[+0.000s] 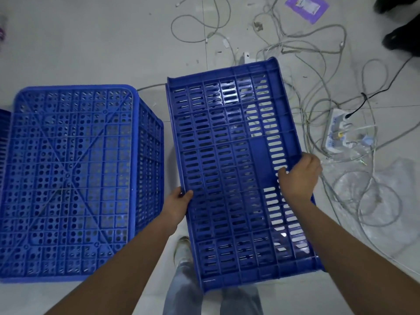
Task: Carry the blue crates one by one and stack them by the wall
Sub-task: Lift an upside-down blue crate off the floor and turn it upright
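Observation:
A blue slotted crate point(229, 169) hangs in the air in front of me, turned so a slotted face points up at me. My left hand point(178, 202) grips its left edge and my right hand point(298, 176) grips its right edge. To the left, another blue crate point(68, 178) with a round-holed bottom rests upside down on the floor. A sliver of a third blue crate point(4, 137) shows at the left frame edge.
Tangled grey cables point(318, 92) and a white power strip point(338, 133) lie on the tiled floor to the right, with clear plastic wrap point(386, 196) beyond. A purple packet point(306, 6) and someone's dark shoes point(400, 39) are at the top right. My own feet point(181, 246) show below the crate.

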A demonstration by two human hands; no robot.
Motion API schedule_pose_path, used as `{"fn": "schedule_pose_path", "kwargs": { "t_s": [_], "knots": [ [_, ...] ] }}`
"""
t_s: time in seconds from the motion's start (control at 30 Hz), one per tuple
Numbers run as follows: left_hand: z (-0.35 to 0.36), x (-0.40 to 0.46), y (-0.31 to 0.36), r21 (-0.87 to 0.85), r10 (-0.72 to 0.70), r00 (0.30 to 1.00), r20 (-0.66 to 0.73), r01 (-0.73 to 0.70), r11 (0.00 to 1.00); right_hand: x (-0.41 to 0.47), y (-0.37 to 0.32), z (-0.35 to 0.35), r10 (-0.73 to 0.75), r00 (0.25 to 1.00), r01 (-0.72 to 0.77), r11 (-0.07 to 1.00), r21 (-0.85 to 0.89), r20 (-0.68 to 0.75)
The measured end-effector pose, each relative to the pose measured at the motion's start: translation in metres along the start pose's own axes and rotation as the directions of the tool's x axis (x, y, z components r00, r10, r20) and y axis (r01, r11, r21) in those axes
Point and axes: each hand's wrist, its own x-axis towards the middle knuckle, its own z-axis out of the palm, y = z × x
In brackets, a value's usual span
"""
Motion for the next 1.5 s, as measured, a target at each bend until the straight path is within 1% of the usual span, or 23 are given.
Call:
{"fn": "schedule_pose_path", "kwargs": {
  "t_s": [0.07, 0.1, 0.13, 0.17, 0.2, 0.27, 0.43, 0.57, 0.63, 0.73, 0.93, 1.13, 1.27, 1.4, 1.5],
  "knots": [
    [0.001, -0.002, -0.001, 0.062, 0.026, 1.000, -0.012, -0.026, 0.998, 0.016, 0.014, -0.005, 0.068, 0.994, -0.060, 0.994, -0.089, 0.085],
    [0.002, -0.002, -0.001, 0.095, 0.040, 0.999, -0.018, -0.038, 0.995, 0.021, 0.020, -0.006, 0.089, 0.988, -0.072, 0.988, -0.138, 0.125],
    [0.003, -0.003, -0.001, 0.121, 0.053, 0.998, -0.026, -0.050, 0.991, 0.025, 0.024, -0.007, 0.102, 0.981, -0.077, 0.986, -0.151, 0.165],
    [0.004, -0.004, -0.002, 0.140, 0.068, 0.997, -0.036, -0.062, 0.988, 0.027, 0.027, -0.007, 0.106, 0.973, -0.085, 0.990, -0.111, 0.206],
    [0.005, -0.005, -0.002, 0.153, 0.084, 0.995, -0.050, -0.076, 0.985, 0.027, 0.029, -0.007, 0.109, 0.963, -0.104, 0.994, -0.032, 0.247],
    [0.008, -0.009, -0.004, 0.178, 0.115, 0.989, -0.089, -0.098, 0.979, 0.025, 0.036, -0.007, 0.114, 0.953, -0.146, 0.984, 0.097, 0.282],
    [0.019, -0.018, -0.011, 0.208, 0.181, 0.970, -0.164, -0.145, 0.967, 0.022, 0.052, -0.003, 0.209, 0.909, -0.302, 0.926, 0.225, 0.361],
    [0.024, -0.020, -0.016, 0.180, 0.169, 0.967, -0.191, -0.135, 0.974, 0.024, 0.055, -0.004, 0.209, 0.909, -0.316, 0.909, 0.271, 0.362],
    [0.024, -0.020, -0.015, 0.161, 0.160, 0.969, -0.186, -0.130, 0.978, 0.023, 0.057, -0.004, 0.211, 0.911, -0.312, 0.914, 0.259, 0.354],
    [0.021, -0.021, -0.012, 0.145, 0.162, 0.974, -0.160, -0.140, 0.980, 0.018, 0.059, -0.007, 0.223, 0.917, -0.303, 0.929, 0.212, 0.330],
    [0.020, -0.021, -0.008, 0.111, 0.157, 0.984, -0.089, -0.147, 0.983, 0.001, 0.071, -0.015, 0.232, 0.924, -0.306, 0.925, 0.226, 0.303],
    [0.019, -0.015, -0.011, 0.186, 0.163, 0.986, -0.021, -0.156, 0.970, -0.024, 0.078, -0.027, 0.240, 0.931, -0.321, 0.895, 0.309, 0.275],
    [0.018, -0.013, -0.008, 0.167, 0.152, 0.987, 0.050, -0.158, 0.973, -0.034, 0.077, -0.039, 0.246, 0.936, -0.325, 0.878, 0.352, 0.250],
    [0.023, -0.016, -0.004, 0.221, 0.110, 0.989, 0.104, -0.130, 0.966, -0.040, 0.074, -0.051, 0.250, 0.939, -0.325, 0.870, 0.371, 0.235],
    [0.028, -0.024, -0.003, 0.240, 0.139, 0.981, 0.132, -0.168, 0.956, -0.043, 0.071, -0.059, 0.242, 0.947, -0.307, 0.875, 0.374, 0.211]
  ]
}}
